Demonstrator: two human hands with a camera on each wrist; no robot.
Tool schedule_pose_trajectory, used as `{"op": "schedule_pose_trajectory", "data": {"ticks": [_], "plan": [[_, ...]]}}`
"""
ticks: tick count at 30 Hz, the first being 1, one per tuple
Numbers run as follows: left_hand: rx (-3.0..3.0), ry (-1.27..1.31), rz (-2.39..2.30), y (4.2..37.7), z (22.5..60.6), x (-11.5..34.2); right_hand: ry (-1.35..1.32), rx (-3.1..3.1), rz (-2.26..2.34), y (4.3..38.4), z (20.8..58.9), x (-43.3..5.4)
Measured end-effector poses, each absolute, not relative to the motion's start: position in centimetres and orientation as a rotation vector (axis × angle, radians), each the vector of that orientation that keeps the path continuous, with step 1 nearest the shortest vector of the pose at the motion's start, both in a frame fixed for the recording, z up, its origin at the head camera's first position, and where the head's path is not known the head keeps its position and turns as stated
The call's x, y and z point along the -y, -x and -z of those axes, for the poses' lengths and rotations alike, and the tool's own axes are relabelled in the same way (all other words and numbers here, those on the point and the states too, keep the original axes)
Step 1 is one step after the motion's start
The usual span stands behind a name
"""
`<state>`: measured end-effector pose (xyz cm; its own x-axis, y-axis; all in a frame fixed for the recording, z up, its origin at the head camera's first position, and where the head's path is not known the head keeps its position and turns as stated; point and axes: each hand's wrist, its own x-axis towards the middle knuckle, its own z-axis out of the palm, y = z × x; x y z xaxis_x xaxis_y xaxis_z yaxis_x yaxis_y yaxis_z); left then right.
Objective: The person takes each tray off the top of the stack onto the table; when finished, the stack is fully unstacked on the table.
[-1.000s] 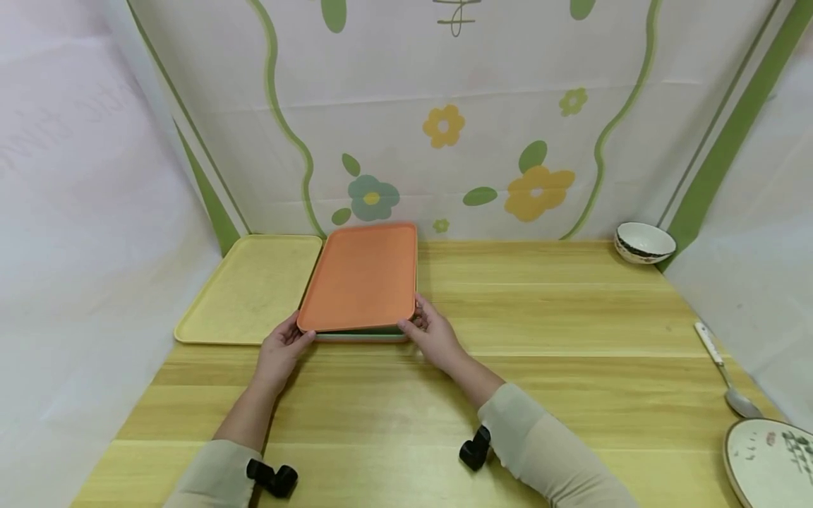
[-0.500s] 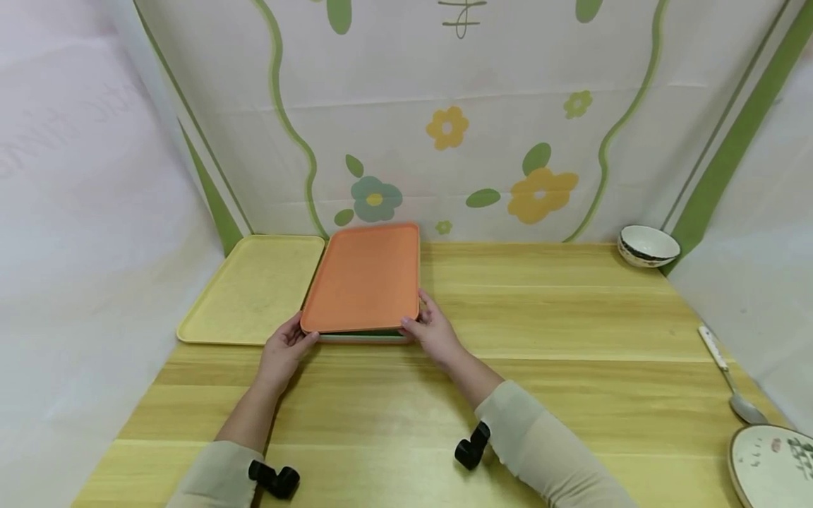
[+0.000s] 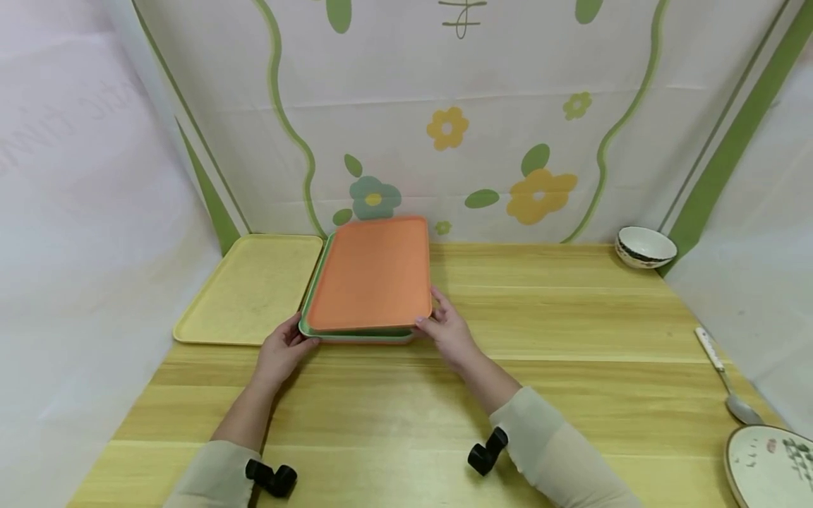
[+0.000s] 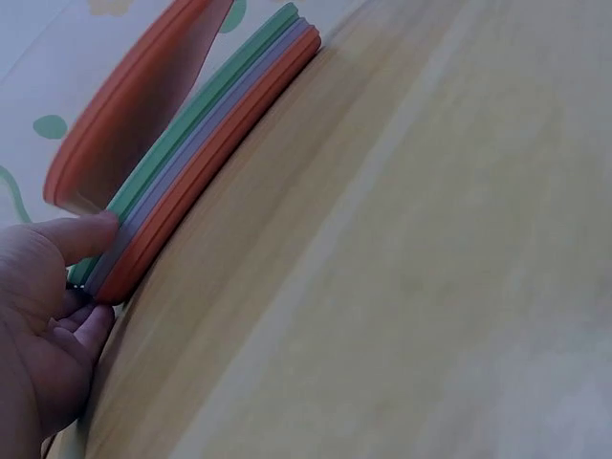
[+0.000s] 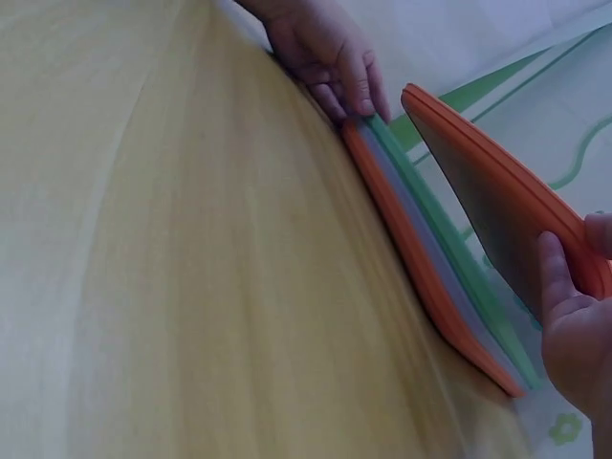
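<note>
An orange tray (image 3: 371, 275) is lifted and tilted above a stack of trays. Its near right corner is pinched by my right hand (image 3: 451, 335), with the thumb on top and fingers below. The stack has a green tray (image 3: 314, 293) on top, a purple-grey tray (image 4: 137, 222) under it and another orange tray (image 4: 143, 249) at the bottom. My left hand (image 3: 282, 353) grips the stack's near left corner, the thumb at the green rim and other fingers low by the bottom tray. In the right wrist view a gap shows between the raised tray and the stack.
A yellow tray (image 3: 250, 289) lies left of the stack on the wooden table (image 3: 381, 423). At the back right stands a patterned bowl (image 3: 646, 247). A spoon (image 3: 724, 374) and a decorated plate (image 3: 768, 466) are along the right edge. A flowered cloth (image 3: 495, 106) rises behind.
The upper orange tray has moved right and up with my right hand, uncovering the green tray's left edge. My left hand has let go of the orange tray and stays at the stack's corner.
</note>
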<state>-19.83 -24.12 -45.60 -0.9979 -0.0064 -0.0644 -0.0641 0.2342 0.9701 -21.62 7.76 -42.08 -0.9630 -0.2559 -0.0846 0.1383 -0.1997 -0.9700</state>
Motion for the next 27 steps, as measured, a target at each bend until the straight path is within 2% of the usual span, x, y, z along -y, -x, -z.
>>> {"op": "schedule_pose_trajectory", "data": {"ticks": [11,27], "plan": [[-2.427,0.145,-1.906,19.9,45.4,24.2,0.24,-1.768,2.322,20.7,40.0,-11.4],[-2.408,0.164,-1.924,20.3,46.1,24.4,0.314,-1.769,2.388,19.5,38.8,-19.2]]}}
